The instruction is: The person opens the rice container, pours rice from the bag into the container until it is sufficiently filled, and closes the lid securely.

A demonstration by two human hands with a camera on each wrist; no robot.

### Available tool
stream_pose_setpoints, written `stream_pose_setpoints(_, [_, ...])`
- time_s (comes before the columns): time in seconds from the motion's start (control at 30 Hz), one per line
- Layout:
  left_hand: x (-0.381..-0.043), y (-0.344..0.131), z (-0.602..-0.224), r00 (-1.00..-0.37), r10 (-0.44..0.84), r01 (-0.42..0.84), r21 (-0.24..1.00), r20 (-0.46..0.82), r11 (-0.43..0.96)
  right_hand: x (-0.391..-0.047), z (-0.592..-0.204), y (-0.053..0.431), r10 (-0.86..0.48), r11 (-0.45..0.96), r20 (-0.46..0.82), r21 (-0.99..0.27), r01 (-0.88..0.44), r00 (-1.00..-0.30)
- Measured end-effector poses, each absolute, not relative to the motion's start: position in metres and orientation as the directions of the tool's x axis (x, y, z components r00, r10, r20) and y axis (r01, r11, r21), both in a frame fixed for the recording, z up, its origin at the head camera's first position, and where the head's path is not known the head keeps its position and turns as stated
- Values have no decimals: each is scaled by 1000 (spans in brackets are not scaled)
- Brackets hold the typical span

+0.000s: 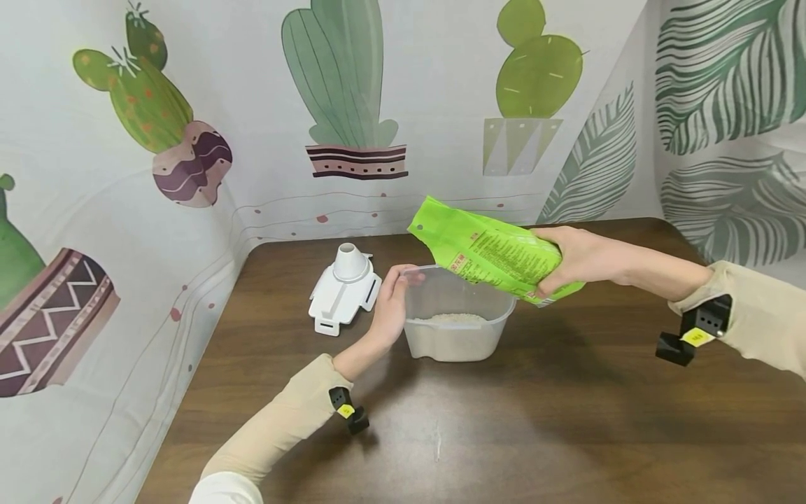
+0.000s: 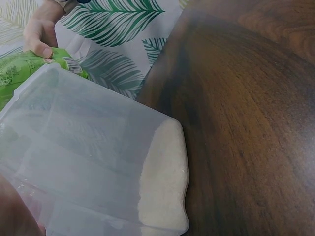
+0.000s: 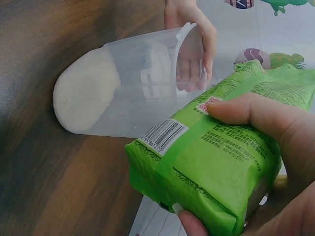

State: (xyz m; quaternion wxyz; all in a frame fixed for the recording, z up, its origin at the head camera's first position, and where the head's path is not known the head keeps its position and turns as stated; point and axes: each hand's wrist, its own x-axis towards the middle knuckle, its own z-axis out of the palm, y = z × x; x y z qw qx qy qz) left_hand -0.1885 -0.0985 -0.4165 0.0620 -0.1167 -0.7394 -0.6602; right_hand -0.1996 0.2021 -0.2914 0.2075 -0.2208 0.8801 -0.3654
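Observation:
My right hand [image 1: 576,255] grips a bright green printed bag [image 1: 497,255] by its bottom end, thumb on one face in the right wrist view. Tilted, the bag hangs over a clear plastic container [image 1: 460,343], its upper end pointing left. White rice-like grains [image 3: 88,91] cover the container's bottom, seen through the wall. At the container's left side my left hand [image 1: 392,301] holds the rim, with fingers [image 3: 192,73] seen at its mouth in the right wrist view. The container stands upright on the table. The bag's mouth is hidden from view.
A white plastic lid [image 1: 343,294] with a cone-shaped spout lies left of the container, close to my left hand. The brown wooden table [image 1: 504,434] meets a cloth [image 1: 441,91] printed with cacti and leaves at its back and left.

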Motion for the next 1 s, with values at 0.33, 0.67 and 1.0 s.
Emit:
stream_pose_setpoints(0.33, [-189,-99,-415,-960,91,272,957,264,97,-199,-286,198,-511,683,-225,-692,-234,-830])
stream_pose_setpoints(0.67, [-189,-99,-418,-965,88,256,961,247,108,-201,-287,194,-489,721,-257,-658,-220,-834])
stream_pose_setpoints(1.0, [-191,-100,-418,-961,93,271,957,261,105,-202,-284,191,-505,717,-263,-659,-230,-822])
